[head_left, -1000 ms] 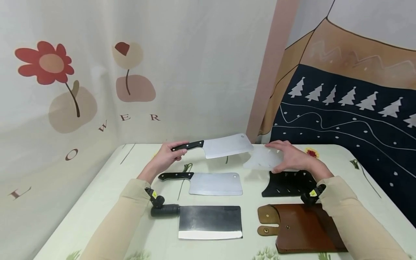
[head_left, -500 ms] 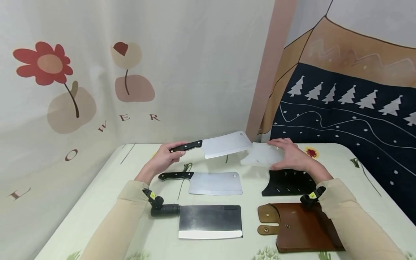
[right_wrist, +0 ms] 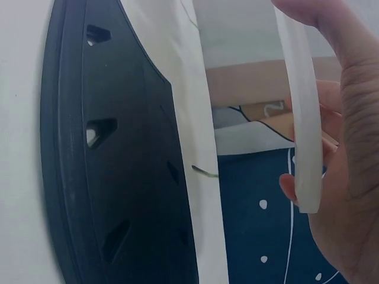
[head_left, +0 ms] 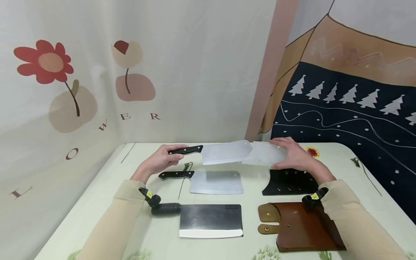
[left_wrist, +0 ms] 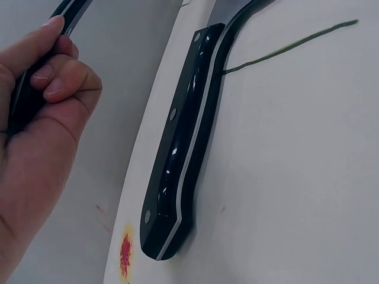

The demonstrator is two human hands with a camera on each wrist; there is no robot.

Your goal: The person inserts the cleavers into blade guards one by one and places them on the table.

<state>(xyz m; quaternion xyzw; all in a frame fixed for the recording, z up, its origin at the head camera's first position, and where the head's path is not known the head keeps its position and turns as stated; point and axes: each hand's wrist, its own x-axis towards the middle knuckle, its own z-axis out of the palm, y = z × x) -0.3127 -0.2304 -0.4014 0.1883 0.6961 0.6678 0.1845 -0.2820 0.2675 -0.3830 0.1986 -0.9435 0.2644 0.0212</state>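
Observation:
My left hand (head_left: 159, 159) grips the black riveted handle of a cleaver (head_left: 224, 153), lifted over the far part of the table with its blade pointing right. A translucent white blade guard (head_left: 266, 153) is pinched between the thumb and fingers of my right hand (head_left: 295, 155). The cleaver's front end overlaps the guard's left end; how much of it sits inside, I cannot tell. In the left wrist view my fingers curl round the handle (left_wrist: 28, 97). The right wrist view shows the guard (right_wrist: 305, 124) edge-on in my grasp.
Below lies a similar cleaver (head_left: 216, 182), and nearer, a larger dark cleaver (head_left: 210, 218). On the right are a black blade guard (head_left: 289, 183) with slots and a brown leather sheath (head_left: 305, 229) with snap straps. A printed curtain (head_left: 195, 72) stands behind the table.
The raised cleaver's blade has dipped and levelled out. Its front end now overlaps the white guard further, while my left hand sits slightly lower and the right has barely shifted.

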